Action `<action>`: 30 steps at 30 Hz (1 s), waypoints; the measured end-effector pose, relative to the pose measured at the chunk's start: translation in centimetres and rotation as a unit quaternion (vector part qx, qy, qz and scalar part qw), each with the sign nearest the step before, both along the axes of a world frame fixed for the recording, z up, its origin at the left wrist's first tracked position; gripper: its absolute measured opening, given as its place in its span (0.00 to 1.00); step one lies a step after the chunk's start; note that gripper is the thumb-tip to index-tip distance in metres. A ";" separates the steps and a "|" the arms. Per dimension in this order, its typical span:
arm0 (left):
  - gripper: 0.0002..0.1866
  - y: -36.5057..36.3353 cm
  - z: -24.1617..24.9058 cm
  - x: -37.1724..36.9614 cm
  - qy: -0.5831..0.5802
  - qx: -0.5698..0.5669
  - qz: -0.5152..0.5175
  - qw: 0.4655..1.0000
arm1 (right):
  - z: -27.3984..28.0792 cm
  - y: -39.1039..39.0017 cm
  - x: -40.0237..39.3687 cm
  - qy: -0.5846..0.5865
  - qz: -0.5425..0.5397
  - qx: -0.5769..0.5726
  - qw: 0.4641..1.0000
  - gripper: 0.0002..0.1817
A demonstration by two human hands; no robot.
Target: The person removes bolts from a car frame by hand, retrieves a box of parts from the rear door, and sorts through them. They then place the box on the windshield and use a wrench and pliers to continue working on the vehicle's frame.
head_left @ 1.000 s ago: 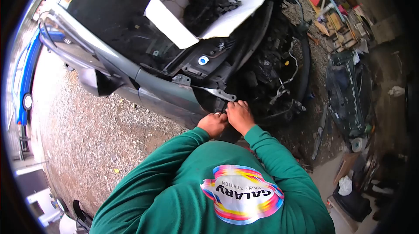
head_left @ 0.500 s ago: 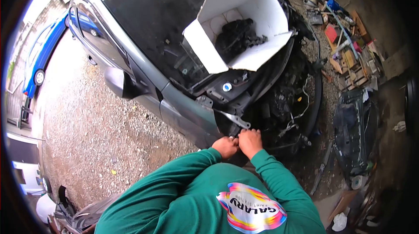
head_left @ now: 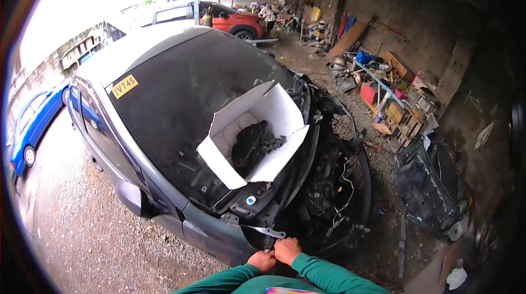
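Note:
My left hand (head_left: 262, 261) and my right hand (head_left: 287, 250) are together at the front corner of a dark grey car, both with curled fingers. What they grip is hidden beneath them; a small dark part shows just above. Right above my right hand is a metal bracket (head_left: 268, 232) with holes. The car's front fender (head_left: 216, 239) runs off to the left of my hands. To their right lies the exposed engine bay (head_left: 312, 201), with a pale wire harness (head_left: 346, 184) and no hood or bumper over it.
An open white cardboard box (head_left: 279, 165) with dark parts inside rests against the windshield (head_left: 186, 75). A side mirror (head_left: 131, 198) sticks out at left. Scrap wood and parts (head_left: 402, 107) and a black car panel (head_left: 424, 184) lie on the right. Farther off, a person (head_left: 268, 17) stands beside a red car (head_left: 235, 25).
The view has tilted up, so the garage's back and the red car now show. My hands sit lower in the picture but stay at the same corner of the car.

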State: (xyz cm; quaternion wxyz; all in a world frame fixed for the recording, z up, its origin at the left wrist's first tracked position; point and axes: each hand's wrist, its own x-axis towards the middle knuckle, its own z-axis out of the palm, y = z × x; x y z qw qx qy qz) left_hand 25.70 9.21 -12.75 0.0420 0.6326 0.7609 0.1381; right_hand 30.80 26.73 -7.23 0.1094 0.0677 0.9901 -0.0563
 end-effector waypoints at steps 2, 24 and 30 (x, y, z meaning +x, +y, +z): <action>0.10 -0.1 0.2 0.2 -0.011 0.000 0.003 1.000 | -0.1 -0.1 0.5 0.009 -0.004 0.006 1.000 0.15; 0.12 0.2 0.5 -0.4 -0.021 -0.005 -0.016 1.000 | 0.8 -0.4 -0.1 0.052 0.023 0.027 0.998 0.12; 0.15 0.2 0.5 -0.4 -0.025 -0.040 -0.018 0.999 | -0.2 0.1 0.3 0.053 0.025 0.021 0.998 0.13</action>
